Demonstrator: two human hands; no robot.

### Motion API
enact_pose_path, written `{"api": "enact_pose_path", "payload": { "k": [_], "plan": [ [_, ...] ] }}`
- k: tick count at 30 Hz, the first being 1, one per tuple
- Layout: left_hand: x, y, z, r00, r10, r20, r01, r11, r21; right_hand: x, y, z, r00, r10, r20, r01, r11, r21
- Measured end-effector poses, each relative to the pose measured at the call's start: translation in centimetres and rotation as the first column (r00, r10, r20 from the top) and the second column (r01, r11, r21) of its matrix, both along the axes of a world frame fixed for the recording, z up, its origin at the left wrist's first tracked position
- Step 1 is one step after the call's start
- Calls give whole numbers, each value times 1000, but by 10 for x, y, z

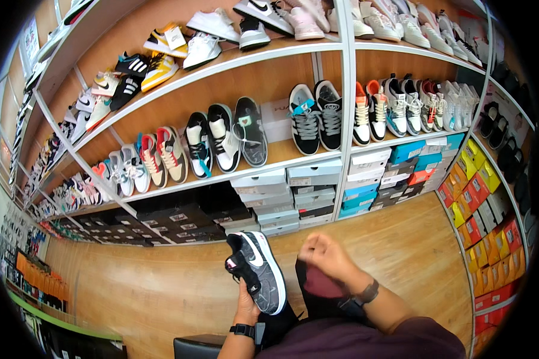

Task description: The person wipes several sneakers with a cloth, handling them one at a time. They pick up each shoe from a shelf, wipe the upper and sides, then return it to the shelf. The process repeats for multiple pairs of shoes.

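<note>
My left hand is shut on a dark grey and black Nike sneaker, gripping it near the toe and laces. The shoe has a patterned upper, a white swoosh and a white sole, and it is tilted with its heel towards the shelves. To the right of the shoe, apart from it, my right hand is raised with curled fingers and blurred by motion. A piece of maroon fabric shows just beneath that hand over a dark trouser leg; whether the fingers hold it I cannot tell.
Ahead, a metal-framed shelf carries rows of sneakers, including a grey sneaker with a tag. Grey shoe boxes and black boxes are stacked below. Orange boxes line the right. A black seat stands at lower left.
</note>
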State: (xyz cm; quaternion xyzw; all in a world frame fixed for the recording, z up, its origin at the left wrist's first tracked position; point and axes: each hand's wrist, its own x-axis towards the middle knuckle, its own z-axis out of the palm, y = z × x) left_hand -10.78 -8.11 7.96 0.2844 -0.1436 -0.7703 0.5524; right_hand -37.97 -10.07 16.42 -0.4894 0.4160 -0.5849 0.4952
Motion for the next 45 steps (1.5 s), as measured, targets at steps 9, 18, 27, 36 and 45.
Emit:
{"api": "enact_pose_path", "payload": {
  "k": [9, 18, 27, 36, 45],
  "plan": [
    [3, 19, -73, 987, -160, 29, 156, 982, 102, 88, -33, -5, 945, -262, -195, 222, 953, -206],
    [22, 20, -71, 978, -114, -175, 129, 989, 77, 88, -8, -20, 811, 28, -585, -275, 900, -338],
    [50, 27, -121, 962, -199, -188, 216, 973, 77, 83, -64, 3, 934, -43, -355, -25, 983, -184],
    [51, 31, -117, 961, -217, -174, 242, 960, 138, 88, -49, -20, 823, -44, -566, -188, 920, -345],
    [39, 26, -82, 953, -231, -194, 256, 960, 113, 43, -26, 5, 849, 196, -491, -277, 956, -97]
  ]
}}
